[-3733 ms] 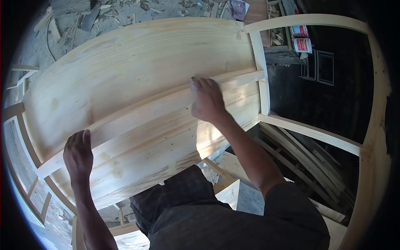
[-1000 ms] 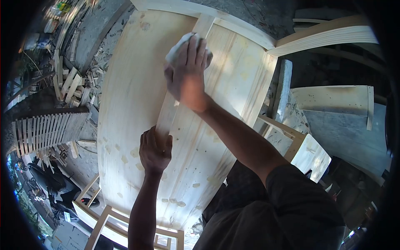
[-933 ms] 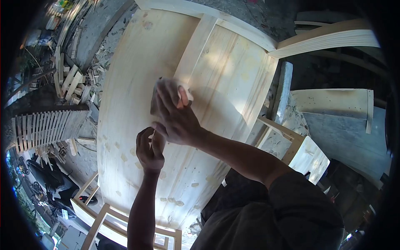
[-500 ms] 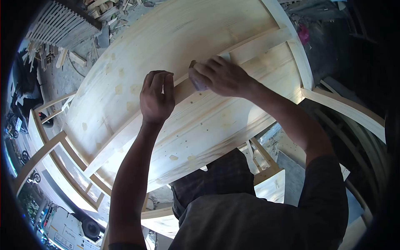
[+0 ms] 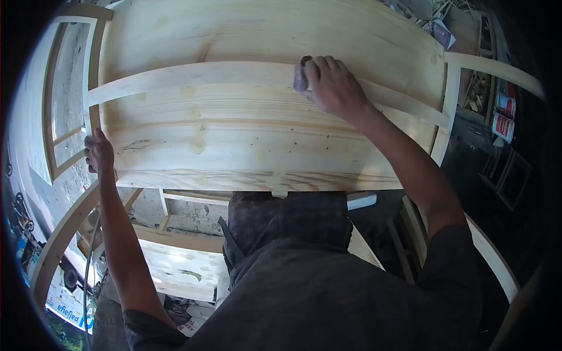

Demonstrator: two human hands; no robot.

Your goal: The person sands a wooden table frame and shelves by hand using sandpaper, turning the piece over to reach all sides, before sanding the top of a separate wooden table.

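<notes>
My right hand [image 5: 338, 86] is closed round a sanding block wrapped in purplish sandpaper [image 5: 300, 78]. The block rests against the long wooden rail [image 5: 222, 73] that crosses the pale panel [image 5: 234, 126]. Over at the panel's left end, my left hand [image 5: 100, 152] is wrapped round the wooden end post [image 5: 95, 111]; part of its grip is hidden. Several small dark dots and lighter patches mark the panel surface below the rail.
More wooden framing [image 5: 50, 105] stands at the left, and a curved wooden piece [image 5: 492, 251] lies at the lower right. Behind my legs is another pale wooden panel [image 5: 181, 269]. A cable [image 5: 88, 281] hangs at the lower left. Scraps [image 5: 439, 32] lie at the upper right.
My left hand has left the area over the rail and taken hold of the end post. My right hand keeps the sanding block on the rail. The view has turned, so the panel appears more level.
</notes>
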